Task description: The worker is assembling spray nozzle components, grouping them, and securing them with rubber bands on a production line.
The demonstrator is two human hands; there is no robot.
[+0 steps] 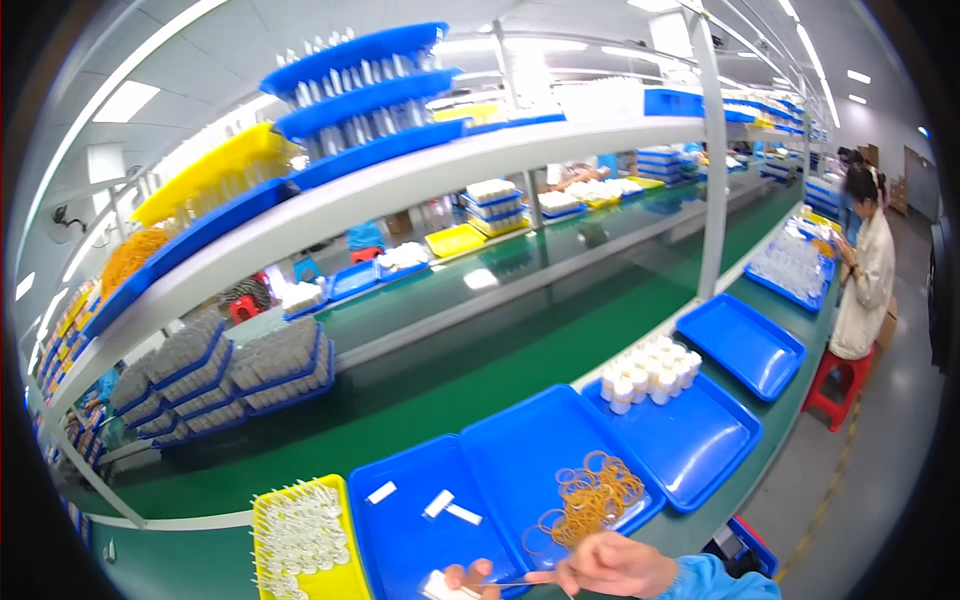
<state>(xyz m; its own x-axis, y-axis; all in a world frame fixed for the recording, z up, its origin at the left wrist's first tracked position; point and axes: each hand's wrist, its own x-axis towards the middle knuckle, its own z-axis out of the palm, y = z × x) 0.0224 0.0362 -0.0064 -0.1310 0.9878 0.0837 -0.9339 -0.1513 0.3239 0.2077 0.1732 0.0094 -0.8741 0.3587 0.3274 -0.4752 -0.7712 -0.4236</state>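
Observation:
My right hand, in a light blue sleeve, pinches a rubber band at the lower edge of the view. The band is drawn out as a thin line toward my left hand, whose fingers close on a small white piece; the lower part of that hand is cut off. Both hands are over the near edge of the blue trays. A heap of tan rubber bands lies in the middle blue tray. In the left blue tray lie a few flat white pieces.
A yellow tray of clear-and-white parts stands at far left. White cylindrical containers stand in the right blue tray; another blue tray lies beyond. A loaded shelf spans overhead. At right, a person sits on a red stool.

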